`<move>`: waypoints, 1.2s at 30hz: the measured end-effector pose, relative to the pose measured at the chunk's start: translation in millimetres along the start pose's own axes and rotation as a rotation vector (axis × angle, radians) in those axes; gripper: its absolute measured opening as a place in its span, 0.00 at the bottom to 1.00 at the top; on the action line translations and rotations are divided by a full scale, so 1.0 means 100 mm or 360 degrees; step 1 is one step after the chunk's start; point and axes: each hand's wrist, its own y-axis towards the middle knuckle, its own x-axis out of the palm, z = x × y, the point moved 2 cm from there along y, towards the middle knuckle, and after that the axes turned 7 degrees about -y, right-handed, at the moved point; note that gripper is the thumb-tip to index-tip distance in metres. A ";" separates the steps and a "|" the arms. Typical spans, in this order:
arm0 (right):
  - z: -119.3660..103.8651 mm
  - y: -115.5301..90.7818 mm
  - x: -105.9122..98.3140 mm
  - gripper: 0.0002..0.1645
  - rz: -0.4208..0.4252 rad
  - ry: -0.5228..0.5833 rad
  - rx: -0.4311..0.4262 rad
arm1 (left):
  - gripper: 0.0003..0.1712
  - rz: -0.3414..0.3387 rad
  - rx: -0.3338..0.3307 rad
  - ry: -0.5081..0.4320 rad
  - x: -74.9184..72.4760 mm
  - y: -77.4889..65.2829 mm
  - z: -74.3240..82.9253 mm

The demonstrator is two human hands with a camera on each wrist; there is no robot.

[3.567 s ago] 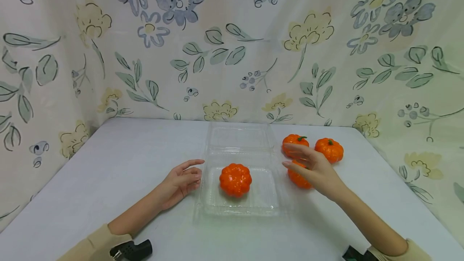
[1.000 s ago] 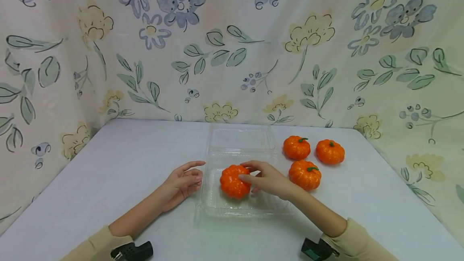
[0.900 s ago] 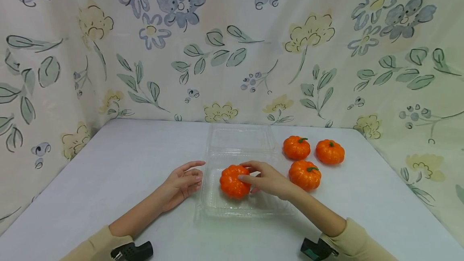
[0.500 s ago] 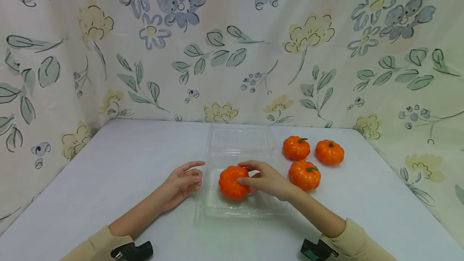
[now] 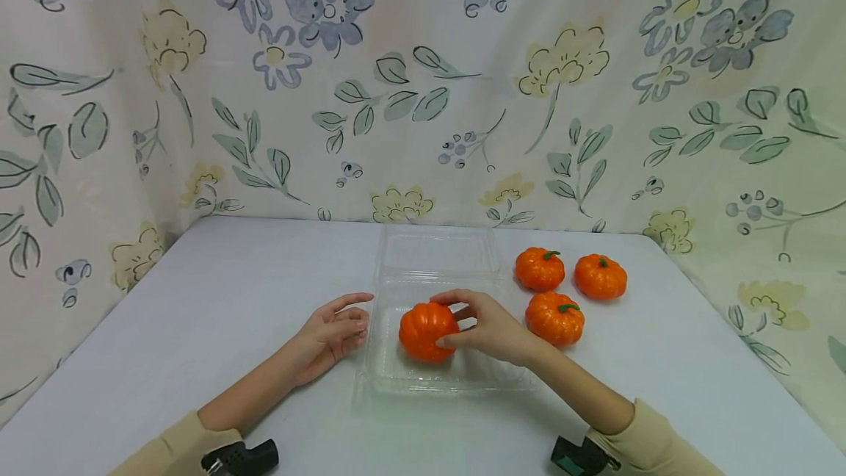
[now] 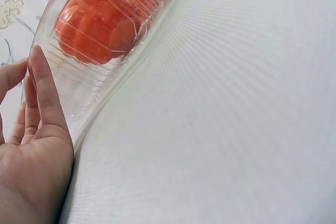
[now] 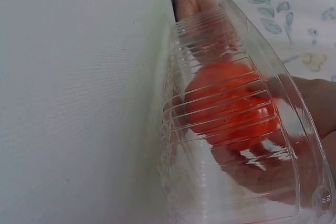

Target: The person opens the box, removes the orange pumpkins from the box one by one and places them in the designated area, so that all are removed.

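In the head view a glossy orange toy pumpkin (image 5: 420,336) is inside a clear plastic clamshell box (image 5: 385,371). My right hand (image 5: 487,327) reaches in from the right and holds the pumpkin, thumb on its near side and fingers on its far side. No green stem shows on this pumpkin. At the box's left side is my left hand (image 5: 335,330), its index finger stretched to the rim and the others loosely bent. The left wrist view has the left fingertips (image 6: 38,59) right at the clear wall, with the orange pumpkin (image 6: 94,30) behind the ribbed plastic.
Three more orange pumpkins, each with a green stem, stand right of the box: a near one (image 5: 554,320), a back one (image 5: 538,269) and a far right one (image 5: 600,277). The box's lid (image 5: 439,252) lies opened back toward the floral curtain (image 5: 410,153).
From over the right-hand pumpkins, my right hand moved left into the box and took hold of the pumpkin there. Over the last half second the pumpkin has turned, showing its side ribs. The left hand stayed.
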 end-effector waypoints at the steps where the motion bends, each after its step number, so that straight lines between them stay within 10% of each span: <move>1: 0.00 0.00 0.00 0.34 -0.0009 0.0003 -0.0012 | 0.22 0.0000 0.0001 -0.0001 0.00 0.00 0.00; 17: 0.01 -0.07 -0.02 0.34 -0.0085 -0.0036 -0.0164 | 0.22 -0.0007 0.0018 -0.0003 -0.01 0.01 0.00; 36: 0.05 -0.12 -0.06 0.36 -0.0149 -0.0057 0.0003 | 0.22 -0.0017 -0.0001 -0.0006 0.01 -0.01 0.01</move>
